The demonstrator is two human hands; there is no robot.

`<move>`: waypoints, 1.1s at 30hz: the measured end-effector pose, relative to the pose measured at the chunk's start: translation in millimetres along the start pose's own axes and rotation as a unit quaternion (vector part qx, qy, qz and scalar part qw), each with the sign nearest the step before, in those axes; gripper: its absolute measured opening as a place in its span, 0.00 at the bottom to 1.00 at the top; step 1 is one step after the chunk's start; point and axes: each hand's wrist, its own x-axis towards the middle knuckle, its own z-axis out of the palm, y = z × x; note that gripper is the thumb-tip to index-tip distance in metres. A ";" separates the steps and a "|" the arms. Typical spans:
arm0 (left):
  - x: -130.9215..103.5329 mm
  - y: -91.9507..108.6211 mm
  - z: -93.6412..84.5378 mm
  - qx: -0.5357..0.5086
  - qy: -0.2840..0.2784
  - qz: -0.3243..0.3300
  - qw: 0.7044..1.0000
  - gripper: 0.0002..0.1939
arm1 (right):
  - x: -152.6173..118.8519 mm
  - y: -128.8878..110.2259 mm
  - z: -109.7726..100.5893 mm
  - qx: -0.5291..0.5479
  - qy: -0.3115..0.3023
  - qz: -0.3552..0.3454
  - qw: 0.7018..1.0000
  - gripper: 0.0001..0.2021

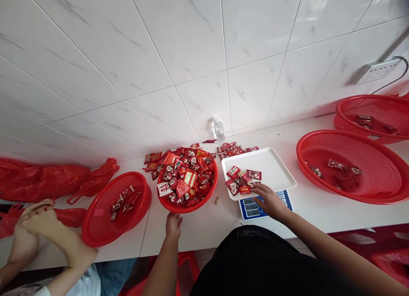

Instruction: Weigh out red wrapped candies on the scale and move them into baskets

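Observation:
My left hand is at the front rim of a red plastic basket, its fingers curled against the rim and partly hidden. Small wrapped packets, mostly red, are heaped high in this basket. On the right, my right hand reaches over the front edge of a white tray, fingers apart, close to several wrapped packets lying there. Nothing shows in its grasp. The tray sits on a blue and white digital scale, whose keypad is partly covered by my hand.
Another red basket with a few packets stands at left, beside a co-worker's clasped hands and red plastic bags. Two wide red baskets stand at right. Loose packets and a clear bottle lie near the tiled wall.

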 end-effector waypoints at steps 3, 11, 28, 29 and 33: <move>-4.3 -6.2 0.6 0.071 -0.018 0.042 0.996 0.11 | 0.6 -2.4 5.2 -0.016 0.000 -0.032 0.999 0.15; -12.8 -20.0 19.9 0.148 -0.083 0.040 0.985 0.11 | 0.8 -8.7 7.7 0.005 0.015 -0.062 0.998 0.15; -148.4 -19.8 104.3 0.280 -0.321 0.236 0.873 0.07 | -1.9 -50.3 -12.5 0.205 -0.071 -0.026 0.976 0.19; -160.9 -13.7 111.9 0.257 -0.357 0.227 0.869 0.09 | -0.8 -55.3 -12.0 0.233 -0.091 -0.020 0.968 0.18; -192.6 6.2 127.3 0.158 -0.496 0.121 0.845 0.19 | 2.3 -61.3 -0.6 0.378 -0.119 0.081 0.915 0.10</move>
